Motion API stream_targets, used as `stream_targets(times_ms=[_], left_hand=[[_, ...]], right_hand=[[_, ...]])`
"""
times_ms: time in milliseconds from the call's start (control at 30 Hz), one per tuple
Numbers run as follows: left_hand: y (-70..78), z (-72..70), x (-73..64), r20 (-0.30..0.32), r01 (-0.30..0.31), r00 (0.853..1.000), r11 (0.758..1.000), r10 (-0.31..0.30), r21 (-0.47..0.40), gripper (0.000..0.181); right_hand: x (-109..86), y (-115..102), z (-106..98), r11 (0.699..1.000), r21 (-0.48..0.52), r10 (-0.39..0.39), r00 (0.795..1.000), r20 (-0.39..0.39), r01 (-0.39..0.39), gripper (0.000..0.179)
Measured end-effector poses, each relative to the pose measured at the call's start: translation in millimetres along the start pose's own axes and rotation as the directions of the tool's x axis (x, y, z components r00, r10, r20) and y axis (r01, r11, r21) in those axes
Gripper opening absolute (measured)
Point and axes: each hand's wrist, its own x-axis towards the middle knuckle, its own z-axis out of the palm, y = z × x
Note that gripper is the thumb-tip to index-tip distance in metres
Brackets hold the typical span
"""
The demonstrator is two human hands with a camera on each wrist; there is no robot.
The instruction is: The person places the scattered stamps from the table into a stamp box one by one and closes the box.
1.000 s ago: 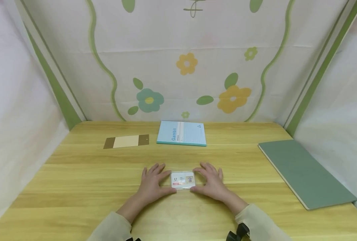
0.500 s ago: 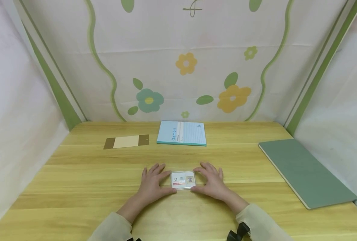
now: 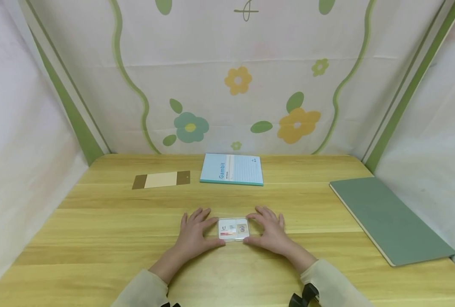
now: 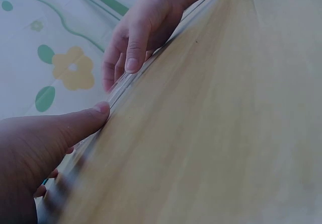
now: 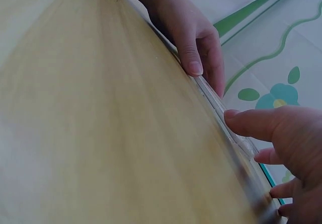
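Observation:
A small flat clear plastic case (image 3: 233, 230) lies on the wooden table, with white, red and tan printed pieces showing through it. My left hand (image 3: 197, 233) holds its left side between thumb and index finger, the other fingers spread outward. On the right side, my right hand (image 3: 267, 231) holds it the same way, thumb at the near corner and index finger at the far one. In the right wrist view the case's thin edge (image 5: 217, 103) runs between both hands, low on the tabletop. The left wrist view shows both thumbs at the near edge.
Behind the hands lies a light blue notebook (image 3: 231, 169) marked "Gambit". A brown and cream card (image 3: 160, 180) sits to its left. A large green notebook (image 3: 390, 221) lies at the right edge. Floral fabric (image 3: 239, 106) hangs behind the wooden table (image 3: 97, 238).

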Motion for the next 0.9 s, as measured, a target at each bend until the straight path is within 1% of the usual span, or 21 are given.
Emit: stream_targets(times_ms=[233, 533, 900], left_hand=[[0.5, 0.0, -0.2, -0.007, -0.008, 1.000, 1.000, 0.008, 0.012, 0.067], [2.8, -1.0, 0.6, 0.005, 0.017, 1.000, 1.000, -0.017, 0.005, 0.067], [2.7, -1.2, 0.9, -0.002, 0.013, 1.000, 1.000, -0.013, 0.002, 0.065]], right_hand=[[-0.8, 0.0, -0.7, 1.000, 0.001, -0.001, 1.000, 0.008, 0.001, 0.058], [-1.0, -0.2, -1.6, 1.000, -0.018, -0.017, 1.000, 0.016, 0.017, 0.055], [-0.9, -0.5, -1.7, 1.000, -0.020, -0.009, 1.000, 0.011, 0.009, 0.057]])
